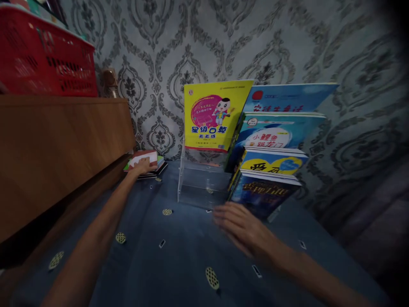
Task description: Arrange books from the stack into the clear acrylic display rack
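My left hand [142, 165] reaches far forward and rests on the topmost book [151, 157], which has a reddish-brown and white cover. That book lies on a small stack of books [162, 167] by the wall, and the fingers look laid over it rather than wrapped around it. My right hand [238, 224], slightly blurred, hovers with fingers extended in front of a clear acrylic book stand [194, 194]; nothing is in it. On the stand's left side, a yellow workbook [207, 113] stands upright at the back. Its lower left tiers show bare plastic.
Several books fill the stand's right side, including a dark blue book [265, 194], a yellow-and-blue book [271, 162] and a teal book [281, 128]. A wooden cabinet [64, 145] borders the left, carrying a red basket [47, 55]. Patterned blue cloth [179, 264] covers the surface.
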Demonstrator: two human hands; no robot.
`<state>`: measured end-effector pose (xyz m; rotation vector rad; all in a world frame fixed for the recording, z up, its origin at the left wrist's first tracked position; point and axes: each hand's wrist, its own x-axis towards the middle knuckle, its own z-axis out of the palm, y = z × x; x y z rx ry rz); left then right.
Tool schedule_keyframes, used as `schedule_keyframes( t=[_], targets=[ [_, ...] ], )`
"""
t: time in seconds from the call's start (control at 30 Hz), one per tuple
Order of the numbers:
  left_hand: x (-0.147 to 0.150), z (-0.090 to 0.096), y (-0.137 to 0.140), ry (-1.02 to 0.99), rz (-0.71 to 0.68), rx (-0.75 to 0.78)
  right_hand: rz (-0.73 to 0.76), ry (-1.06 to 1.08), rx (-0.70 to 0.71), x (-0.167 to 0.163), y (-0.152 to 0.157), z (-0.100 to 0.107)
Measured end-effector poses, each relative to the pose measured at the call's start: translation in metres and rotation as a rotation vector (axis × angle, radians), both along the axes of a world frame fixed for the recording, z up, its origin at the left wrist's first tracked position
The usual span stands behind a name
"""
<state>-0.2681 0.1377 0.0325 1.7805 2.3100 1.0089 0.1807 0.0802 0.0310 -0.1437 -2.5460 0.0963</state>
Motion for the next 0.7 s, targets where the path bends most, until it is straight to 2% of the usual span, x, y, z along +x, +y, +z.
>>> schedule_keyframes(
  t=[0.07, 0.13, 0.23, 0.33, 0.5, 0.7],
  targets=[
    [-0.002, -0.025, -0.006, 0.087, 0.081, -0.073, -0.087, 0.026, -0.088, 0.009, -0.012, -0.045],
    [0.002, -0.042, -0.004, 0.178, 0.148, -0.125, -0.169, 0.078, -0.146, 0.016, -0.021, -0.078],
    [0.012, -0.052, 0.006, 0.298, 0.245, -0.171, -0.205, 0.115, -0.192, 0.02, -0.031, -0.112],
    [0.02, -0.053, 0.014, 0.385, 0.339, -0.203, -0.223, 0.119, -0.244, 0.019, -0.037, -0.136],
    [0.027, -0.043, 0.01, 0.476, 0.387, -0.247, -0.247, 0.156, -0.354, 0.016, -0.037, -0.157],
    [0.037, -0.03, -0.034, 0.587, 0.267, -0.297, -0.222, 0.206, -0.409, 0.014, -0.036, -0.145]
  ],
)
